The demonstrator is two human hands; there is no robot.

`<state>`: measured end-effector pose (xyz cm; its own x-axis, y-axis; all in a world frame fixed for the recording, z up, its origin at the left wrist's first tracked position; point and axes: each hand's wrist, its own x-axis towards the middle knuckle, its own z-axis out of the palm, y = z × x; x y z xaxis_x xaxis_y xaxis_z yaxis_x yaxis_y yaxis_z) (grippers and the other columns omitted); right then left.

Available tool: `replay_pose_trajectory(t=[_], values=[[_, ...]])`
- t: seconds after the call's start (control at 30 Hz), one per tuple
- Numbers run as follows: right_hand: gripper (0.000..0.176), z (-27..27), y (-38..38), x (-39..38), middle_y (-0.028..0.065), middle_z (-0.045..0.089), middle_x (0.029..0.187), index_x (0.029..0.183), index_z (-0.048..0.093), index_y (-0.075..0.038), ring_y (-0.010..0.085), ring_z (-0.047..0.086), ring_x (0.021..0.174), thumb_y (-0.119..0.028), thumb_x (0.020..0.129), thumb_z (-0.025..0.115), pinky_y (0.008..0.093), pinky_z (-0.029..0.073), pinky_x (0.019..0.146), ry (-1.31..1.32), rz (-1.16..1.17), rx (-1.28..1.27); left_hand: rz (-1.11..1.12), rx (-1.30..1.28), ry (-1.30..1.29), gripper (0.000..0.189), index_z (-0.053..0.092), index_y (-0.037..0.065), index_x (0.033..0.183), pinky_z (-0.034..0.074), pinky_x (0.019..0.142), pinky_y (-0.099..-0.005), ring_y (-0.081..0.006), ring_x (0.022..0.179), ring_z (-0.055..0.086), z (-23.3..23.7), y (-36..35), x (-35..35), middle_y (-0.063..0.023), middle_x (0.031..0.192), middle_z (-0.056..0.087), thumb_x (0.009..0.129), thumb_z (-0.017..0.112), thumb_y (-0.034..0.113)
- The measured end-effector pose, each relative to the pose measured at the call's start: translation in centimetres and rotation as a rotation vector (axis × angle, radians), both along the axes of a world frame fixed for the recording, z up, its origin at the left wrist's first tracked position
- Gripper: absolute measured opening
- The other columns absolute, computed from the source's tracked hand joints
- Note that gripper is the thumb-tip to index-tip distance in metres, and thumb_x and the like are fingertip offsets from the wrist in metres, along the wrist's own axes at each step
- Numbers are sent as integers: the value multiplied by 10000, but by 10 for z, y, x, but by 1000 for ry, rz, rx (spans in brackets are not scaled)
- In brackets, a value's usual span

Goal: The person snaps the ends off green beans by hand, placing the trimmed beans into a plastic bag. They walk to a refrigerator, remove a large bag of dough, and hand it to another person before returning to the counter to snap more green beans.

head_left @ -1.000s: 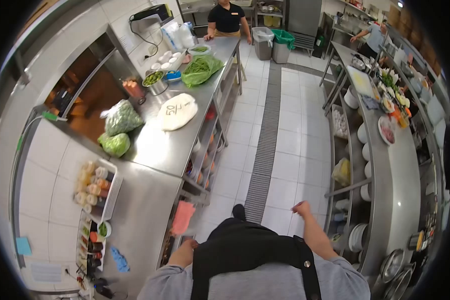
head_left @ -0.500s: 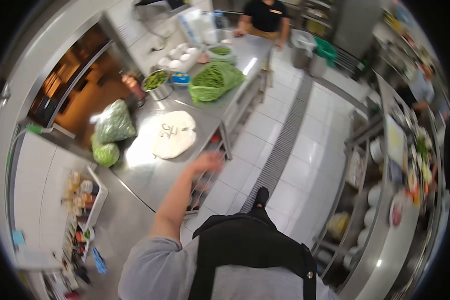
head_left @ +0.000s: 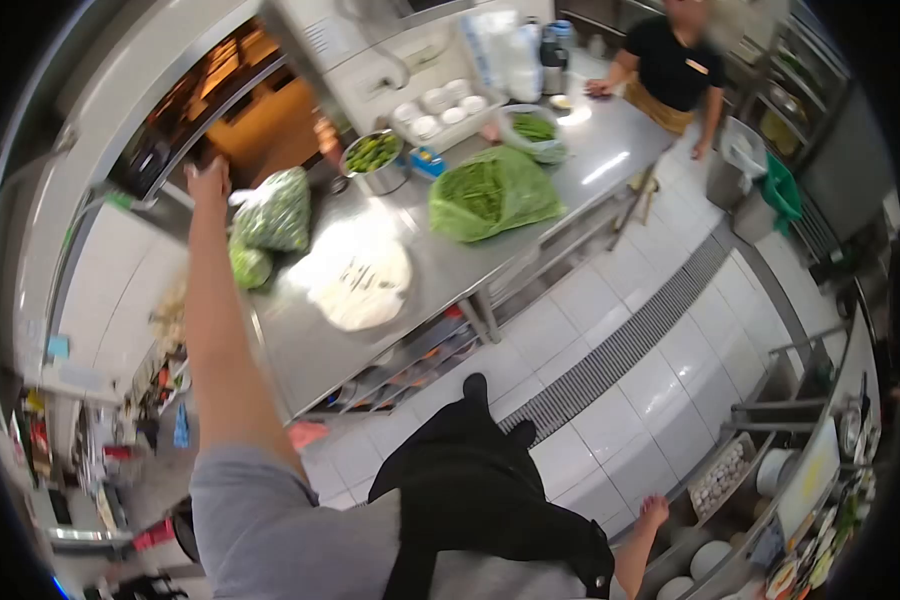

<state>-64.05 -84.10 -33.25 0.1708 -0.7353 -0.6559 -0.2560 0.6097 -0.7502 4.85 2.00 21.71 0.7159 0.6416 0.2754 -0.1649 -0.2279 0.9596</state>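
Note:
My left hand point(head_left: 208, 183) reaches out at the far left, by the lower edge of the lit wall opening point(head_left: 245, 130). Its fingers look apart, slightly blurred, with nothing visible in them. Just right of it, a clear bag of chopped greens point(head_left: 275, 212) lies against a round green vegetable point(head_left: 250, 265) on the steel counter point(head_left: 290, 350). A pale, flat round slab with dark markings point(head_left: 362, 285) rests nearer to me. Low at my right side hangs my right hand point(head_left: 655, 510), fingers curled and seemingly holding nothing, near a container of small white pieces point(head_left: 722, 478).
Along the counter stand a metal pot of greens point(head_left: 372, 158), a blue packet point(head_left: 427, 162), an open green bag of greens point(head_left: 490, 195) and a tray of white rounds point(head_left: 442, 112). A co-worker point(head_left: 670, 65) stands at its far end. A floor drain grate point(head_left: 620, 340) crosses the tiles.
My left arm has swung from over the counter's front edge to the far left, beyond the bag of greens. My right hand has come into view. The whole view has turned leftward.

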Motion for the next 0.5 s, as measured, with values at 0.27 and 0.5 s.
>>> replay_pose_trajectory(t=[0.27,0.5], values=[[155,-26,94,135,82,711,831,983,725,-52,174,676,680,-164,886,680,286,521,594,231,944,-217,-759,1006,1504,1004,319,21,1520,523,974,-471,-434,1347,461,-231,-89,-50,-281,1537,364,814,671,642],[138,-34,118,78,52,717,860,933,715,-111,243,687,731,-241,889,701,461,542,663,716,1059,427,-115,1086,1023,752,217,188,1594,264,1125,-642,-494,1461,240,-327,-146,-150,-245,1624,199,993,465,567]])
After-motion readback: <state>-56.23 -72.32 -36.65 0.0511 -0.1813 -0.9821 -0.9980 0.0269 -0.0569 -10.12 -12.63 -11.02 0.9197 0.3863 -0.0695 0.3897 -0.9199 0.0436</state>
